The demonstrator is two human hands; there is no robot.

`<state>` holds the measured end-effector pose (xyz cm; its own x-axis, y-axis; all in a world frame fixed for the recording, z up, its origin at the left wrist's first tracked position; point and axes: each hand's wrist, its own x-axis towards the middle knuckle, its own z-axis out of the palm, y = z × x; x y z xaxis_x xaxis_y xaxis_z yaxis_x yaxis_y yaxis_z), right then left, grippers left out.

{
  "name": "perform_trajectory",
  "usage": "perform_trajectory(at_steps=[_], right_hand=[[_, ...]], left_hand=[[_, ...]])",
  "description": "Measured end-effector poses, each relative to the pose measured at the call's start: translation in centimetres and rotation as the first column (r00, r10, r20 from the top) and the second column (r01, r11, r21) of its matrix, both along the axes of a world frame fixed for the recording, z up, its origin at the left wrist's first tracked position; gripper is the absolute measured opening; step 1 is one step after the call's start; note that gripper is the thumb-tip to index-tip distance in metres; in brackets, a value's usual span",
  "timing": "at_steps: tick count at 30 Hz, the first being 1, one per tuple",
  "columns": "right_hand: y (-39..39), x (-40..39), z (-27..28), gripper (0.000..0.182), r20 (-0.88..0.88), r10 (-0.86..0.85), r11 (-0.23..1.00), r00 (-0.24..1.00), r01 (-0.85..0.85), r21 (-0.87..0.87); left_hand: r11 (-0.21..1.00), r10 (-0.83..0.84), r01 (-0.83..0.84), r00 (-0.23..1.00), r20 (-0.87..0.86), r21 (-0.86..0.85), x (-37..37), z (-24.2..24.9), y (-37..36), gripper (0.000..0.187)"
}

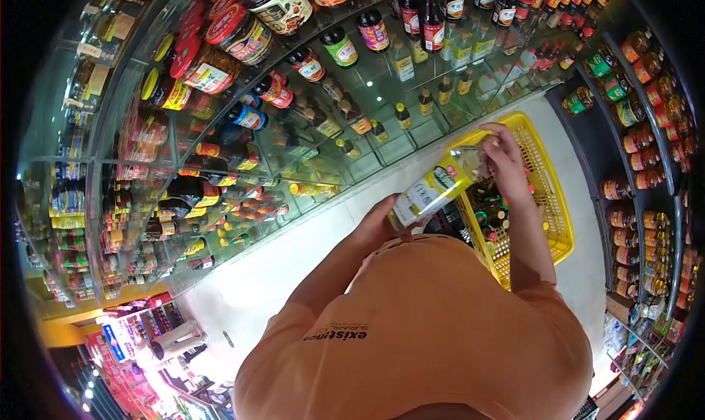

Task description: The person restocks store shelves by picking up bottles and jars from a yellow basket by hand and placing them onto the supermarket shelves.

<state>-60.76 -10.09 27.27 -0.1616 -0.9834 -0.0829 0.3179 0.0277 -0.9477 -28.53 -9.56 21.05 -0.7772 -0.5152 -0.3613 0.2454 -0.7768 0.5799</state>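
A clear bottle with a yellow-and-white label is tilted in front of my chest, held between both hands. My left hand is closed around its lower left end. At the upper right end, the fingers of my right hand curl around the bottle's top. Below and behind it, a yellow plastic basket sits on the floor, with several bottles and jars in it, partly hidden by the bottle and my right arm.
Glass shelving curves along the left and far side, loaded with sauce bottles and jars. To the right stands a dark rack with rows of jars. Pale floor runs between. A lit display stands at lower left.
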Motion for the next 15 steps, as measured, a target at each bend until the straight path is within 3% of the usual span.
perform_trajectory(at_steps=[2, 4, 5, 6, 7, 8, 10, 12, 14, 15], right_hand=[[-1.3, 2.4, -1.1, 0.038, -0.052, -0.016, 1.0, 0.999, 0.017, 0.022], [-2.0, 4.0, -2.2, 0.041, -0.105, -0.036, 0.999, 0.994, 0.04, 0.036], [-2.0, 4.8, -2.7, 0.042, -0.019, -0.037, 0.995, 0.999, 0.039, 0.089], [-2.2, 5.2, -3.2, 0.043, 0.068, -0.043, 0.989, 0.997, 0.033, 0.141], [-2.2, 5.3, -3.8, 0.051, 0.06, -0.005, 0.973, 0.998, -0.009, 0.23], [-2.3, 5.5, -4.5, 0.051, 0.058, -0.003, 0.973, 0.998, -0.011, 0.229], [-2.0, 6.2, -5.4, 0.06, 0.0, 0.048, 0.954, 0.999, -0.046, 0.296], [-1.2, 6.5, -2.4, 0.069, -0.04, 0.063, 0.934, 0.997, -0.045, 0.354], [-0.7, 6.0, -1.7, 0.076, 0.014, 0.097, 0.905, 0.995, -0.094, 0.415], [-0.5, 5.7, -2.0, 0.076, 0.02, 0.088, 0.907, 0.996, -0.089, 0.412]], left_hand=[[0.997, 0.073, -0.073, 0.996, 0.046, -0.004, 1.1, 0.2, 0.9, 0.062], [0.965, 0.194, -0.181, 0.979, 0.053, -0.188, 1.7, 0.3, 1.1, 0.058], [0.964, 0.196, -0.183, 0.979, 0.053, -0.191, 1.9, 0.6, 1.4, 0.058], [0.95, 0.241, -0.199, 0.957, 0.159, -0.24, 2.1, 0.9, 1.7, 0.054], [0.934, 0.287, -0.209, 0.922, 0.261, -0.289, 2.1, 1.0, 1.9, 0.052], [0.934, 0.289, -0.212, 0.922, 0.259, -0.289, 2.1, 0.8, 1.9, 0.052], [0.87, 0.345, -0.183, 0.889, 0.302, -0.458, 1.7, -0.5, 2.0, 0.049], [0.84, 0.404, -0.223, 0.866, 0.296, -0.494, 0.4, -0.7, 2.0, 0.055], [0.67, 0.464, 0.228, 0.615, 0.638, -0.707, -0.9, 0.1, 1.8, 0.06], [0.561, 0.543, 0.239, 0.617, 0.57, -0.793, -1.4, -1.0, 1.5, 0.062]])
